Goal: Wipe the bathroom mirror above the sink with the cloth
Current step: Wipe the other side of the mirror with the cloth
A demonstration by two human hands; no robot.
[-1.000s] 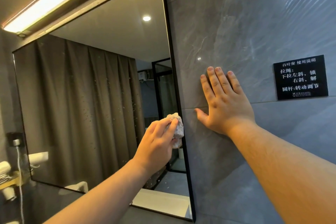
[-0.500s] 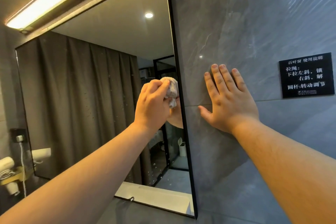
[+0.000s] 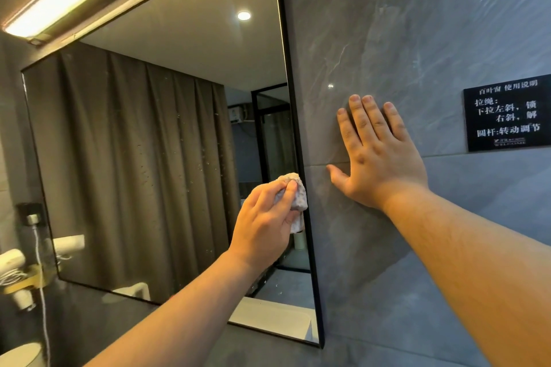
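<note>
Left hand (image 3: 262,223) grips cloth (image 3: 293,195) against mirror (image 3: 155,158), frame just beyond fingertips; right hand (image 3: 377,158) flat, fingers straight, on wall (image 3: 387,24).

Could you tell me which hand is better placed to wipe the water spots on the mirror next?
Left: the left hand already holds the cloth against the mirror; the right hand lies flat on the wall tile.
</note>
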